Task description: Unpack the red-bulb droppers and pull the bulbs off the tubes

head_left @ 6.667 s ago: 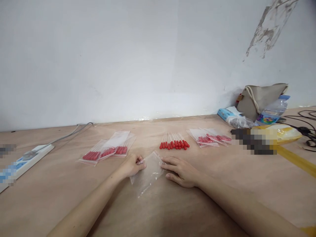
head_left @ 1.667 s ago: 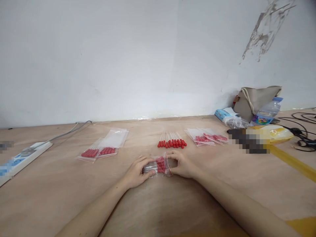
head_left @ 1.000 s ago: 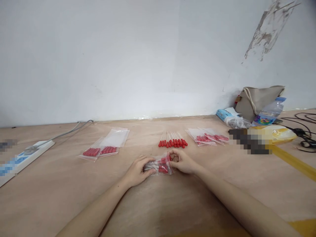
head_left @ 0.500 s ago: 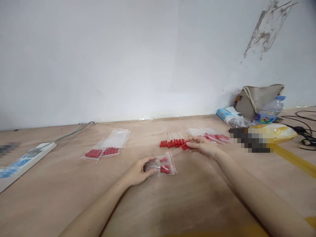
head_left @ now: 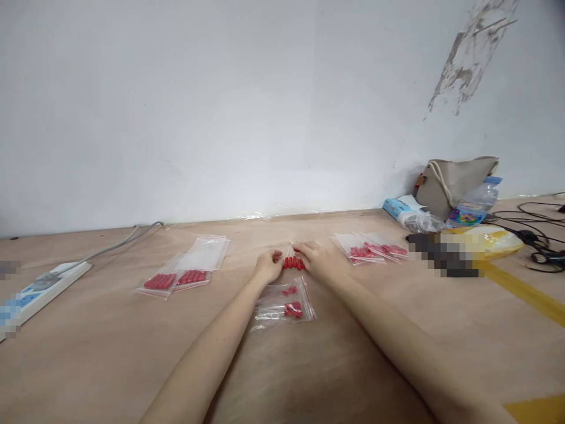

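Several thin pale sticks with red heads (head_left: 292, 263) lie side by side in a row on the table. My left hand (head_left: 268, 266) is at the row's left edge, its fingers curled, with a gap between thumb and forefinger. From the right, my right hand (head_left: 318, 261) bends its fingers over the sticks and hides part of the row. Just in front lies a clear zip bag (head_left: 273, 306) with some red-headed sticks inside; neither hand holds it.
Filled zip bags (head_left: 192, 262) lie at the left, others (head_left: 371, 250) at the right. A power strip (head_left: 48, 294) is far left. Back right are a tissue pack (head_left: 397, 207), a grey bag (head_left: 441, 188), a plastic bottle (head_left: 477, 203) and black cables (head_left: 547, 235).
My left hand has let go of the zip bag and moved up to the sticks. My right hand has moved left onto the row, covering part of it. The view has shifted slightly.
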The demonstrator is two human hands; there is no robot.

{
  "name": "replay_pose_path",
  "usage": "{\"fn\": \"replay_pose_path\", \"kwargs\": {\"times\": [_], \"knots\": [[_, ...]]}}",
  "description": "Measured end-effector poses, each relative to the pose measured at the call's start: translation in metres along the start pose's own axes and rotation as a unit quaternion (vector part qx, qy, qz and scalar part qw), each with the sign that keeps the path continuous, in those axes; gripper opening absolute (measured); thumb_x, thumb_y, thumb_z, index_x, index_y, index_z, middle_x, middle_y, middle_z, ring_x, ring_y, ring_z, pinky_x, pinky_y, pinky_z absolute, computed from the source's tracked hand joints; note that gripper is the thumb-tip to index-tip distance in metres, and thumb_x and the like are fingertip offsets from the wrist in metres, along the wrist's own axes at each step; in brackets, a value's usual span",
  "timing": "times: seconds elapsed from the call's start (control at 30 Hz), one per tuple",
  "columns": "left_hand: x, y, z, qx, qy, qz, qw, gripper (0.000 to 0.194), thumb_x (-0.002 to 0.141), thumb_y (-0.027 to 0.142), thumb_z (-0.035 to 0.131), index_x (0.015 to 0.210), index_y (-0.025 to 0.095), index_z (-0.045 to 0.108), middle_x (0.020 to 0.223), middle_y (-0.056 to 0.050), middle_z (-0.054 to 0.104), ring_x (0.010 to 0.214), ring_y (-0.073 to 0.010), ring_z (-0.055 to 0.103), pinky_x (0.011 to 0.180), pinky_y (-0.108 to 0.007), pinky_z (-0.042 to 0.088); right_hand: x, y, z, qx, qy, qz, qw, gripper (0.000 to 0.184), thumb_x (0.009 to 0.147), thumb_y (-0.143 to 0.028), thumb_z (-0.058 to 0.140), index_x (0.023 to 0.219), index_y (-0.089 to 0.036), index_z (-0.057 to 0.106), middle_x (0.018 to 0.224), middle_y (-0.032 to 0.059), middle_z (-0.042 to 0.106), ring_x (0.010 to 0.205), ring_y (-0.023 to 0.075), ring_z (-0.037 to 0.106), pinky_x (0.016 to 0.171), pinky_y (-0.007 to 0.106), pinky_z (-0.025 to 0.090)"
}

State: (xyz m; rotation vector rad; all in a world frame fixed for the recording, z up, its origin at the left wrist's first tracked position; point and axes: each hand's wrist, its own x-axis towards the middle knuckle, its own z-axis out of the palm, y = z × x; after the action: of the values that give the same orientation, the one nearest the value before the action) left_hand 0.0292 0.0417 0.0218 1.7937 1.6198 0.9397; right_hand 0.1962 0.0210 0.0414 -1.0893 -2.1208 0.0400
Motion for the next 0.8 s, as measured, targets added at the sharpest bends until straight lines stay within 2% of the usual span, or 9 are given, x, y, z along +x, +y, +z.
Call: {"fn": "replay_pose_path", "kwargs": {"times": [0.17, 0.37, 0.5, 0.67, 0.73, 0.8], "knots": [[-0.008, 0.002, 0.002, -0.013, -0.013, -0.007, 1.000, 0.030, 0.073, 0.013, 0.060, 0.102, 0.011, 0.055, 0.082, -0.007, 0.068, 0.071, -0.0144, 0.063, 0.069, -0.027, 0.050, -0.006, 0.005, 0.013, -0.089, -0.083, -0.070, 0.990, 0.029, 0.084, -0.011, 0.043, 0.107, -0.020, 0.058, 0.108, 0.0103, 0.060, 0.097, 0.0188, 0.054, 0.080, 0.030, 0.043], [-0.010, -0.001, 0.003, -0.014, -0.011, 0.012, 1.000, 0.020, 0.076, 0.014, 0.055, 0.096, 0.011, 0.059, 0.089, -0.010, 0.067, 0.079, -0.0154, 0.064, 0.074, -0.027, 0.049, -0.010, 0.001, 0.012, -0.126, -0.110, -0.082, 0.983, 0.025, 0.086, -0.020, 0.044, 0.108, -0.021, 0.058, 0.099, 0.0099, 0.060, 0.093, 0.0189, 0.053, 0.079, 0.030, 0.039], [-0.009, -0.001, 0.003, -0.005, -0.005, 0.025, 1.000, 0.017, 0.080, 0.017, 0.050, 0.093, 0.013, 0.060, 0.092, -0.009, 0.067, 0.083, -0.0157, 0.063, 0.076, -0.027, 0.049, -0.013, -0.003, 0.002, -0.124, -0.073, -0.051, 0.988, 0.024, 0.085, -0.029, 0.047, 0.104, -0.022, 0.059, 0.095, 0.0078, 0.061, 0.092, 0.0203, 0.052, 0.079, 0.033, 0.037], [-0.005, -0.001, 0.002, 0.019, 0.005, 0.027, 0.999, 0.017, 0.080, 0.018, 0.050, 0.092, 0.013, 0.061, 0.085, -0.008, 0.068, 0.077, -0.0167, 0.064, 0.074, -0.029, 0.049, -0.030, -0.001, -0.018, -0.040, 0.015, 0.026, 0.999, 0.021, 0.085, -0.028, 0.045, 0.089, -0.018, 0.063, 0.084, 0.0070, 0.062, 0.079, 0.0171, 0.054, 0.075, 0.030, 0.039], [-0.008, 0.002, -0.003, 0.033, 0.007, 0.039, 0.999, 0.018, 0.079, 0.018, 0.051, 0.093, 0.013, 0.061, 0.086, -0.009, 0.068, 0.079, -0.0177, 0.063, 0.075, -0.031, 0.049, -0.041, -0.002, -0.024, 0.013, 0.020, 0.048, 0.999, 0.018, 0.083, -0.026, 0.047, 0.081, -0.018, 0.063, 0.076, 0.0054, 0.061, 0.071, 0.0152, 0.053, 0.068, 0.028, 0.040], [-0.019, 0.007, -0.014, 0.043, 0.009, 0.062, 0.997, 0.019, 0.079, 0.020, 0.052, 0.094, 0.015, 0.061, 0.091, -0.008, 0.066, 0.084, -0.0187, 0.062, 0.079, -0.032, 0.047, -0.054, -0.005, -0.027, 0.057, -0.005, 0.058, 0.997, 0.015, 0.079, -0.025, 0.050, 0.073, -0.019, 0.062, 0.067, 0.0029, 0.059, 0.064, 0.0140, 0.052, 0.064, 0.027, 0.041]]}}
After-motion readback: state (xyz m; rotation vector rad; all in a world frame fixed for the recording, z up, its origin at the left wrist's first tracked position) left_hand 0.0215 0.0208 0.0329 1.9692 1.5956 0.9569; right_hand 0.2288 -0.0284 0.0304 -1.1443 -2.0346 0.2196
